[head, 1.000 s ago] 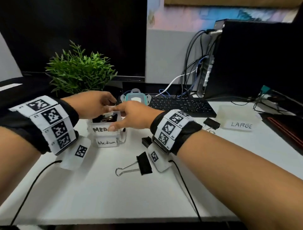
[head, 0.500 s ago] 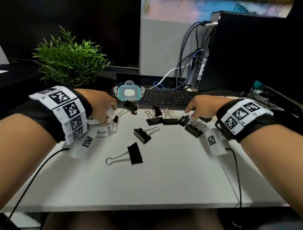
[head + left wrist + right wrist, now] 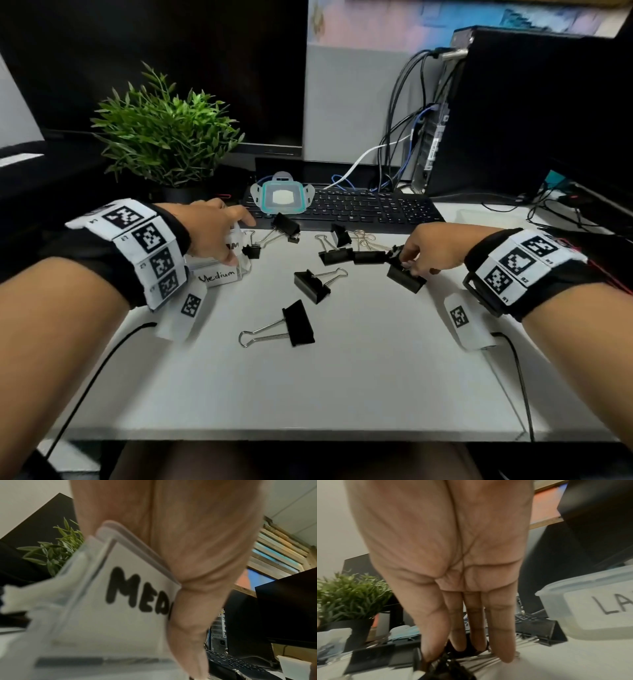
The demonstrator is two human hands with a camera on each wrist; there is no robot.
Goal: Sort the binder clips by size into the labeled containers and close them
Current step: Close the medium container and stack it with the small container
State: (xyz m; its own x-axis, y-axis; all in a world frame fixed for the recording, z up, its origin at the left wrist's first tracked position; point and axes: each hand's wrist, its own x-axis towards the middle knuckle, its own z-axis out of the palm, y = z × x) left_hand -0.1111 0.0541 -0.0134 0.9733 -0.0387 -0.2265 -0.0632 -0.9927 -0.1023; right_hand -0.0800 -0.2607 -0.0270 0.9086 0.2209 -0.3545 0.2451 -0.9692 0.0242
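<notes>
Mid-sort: right hand picking a clip from the pile, left hand steadying the medium box.

The right hand (image 3: 428, 251) has its fingertips closing on a small black binder clip (image 3: 397, 255) at the right end of the scattered pile, just above a larger clip (image 3: 406, 277); a pinch looks begun, though I cannot tell if it is secure. The left hand (image 3: 212, 234) grips the open "Medium" container (image 3: 219, 275) at far left. Next, judge the clip's size and carry it to the matching box; the "LARGE" container (image 3: 597, 609) sits right.

A green potted plant (image 3: 164, 137) stands at the back left of the white counter (image 3: 342, 383), beside a black keyboard (image 3: 370, 209), a dark monitor (image 3: 171, 68) and a computer tower (image 3: 507, 113).
</notes>
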